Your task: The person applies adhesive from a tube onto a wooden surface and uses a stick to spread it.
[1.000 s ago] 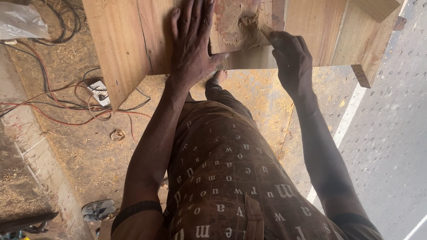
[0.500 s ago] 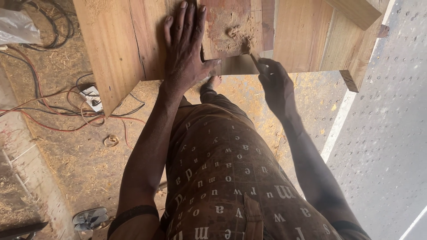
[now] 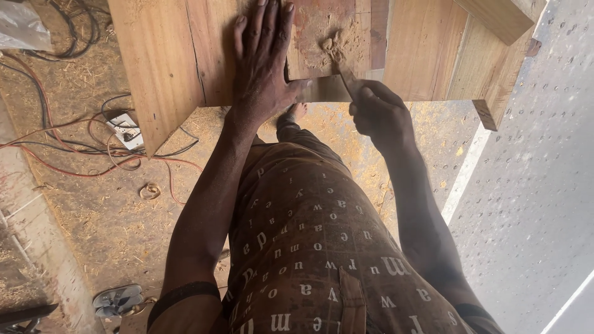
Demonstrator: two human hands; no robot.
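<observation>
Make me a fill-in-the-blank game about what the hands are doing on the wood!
1. The left hand lies ____ on the wooden board.
2. The right hand holds a thin ____.
3. Its tip touches a small heap of ____.

Missing words: flat; blade; sawdust

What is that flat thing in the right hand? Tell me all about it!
The flat tool looks like a thin, pale scraper blade, maybe metal. The right hand grips its lower end. Its tip slants up onto the reddish patch of the wooden board, touching a small heap of sawdust.
</observation>
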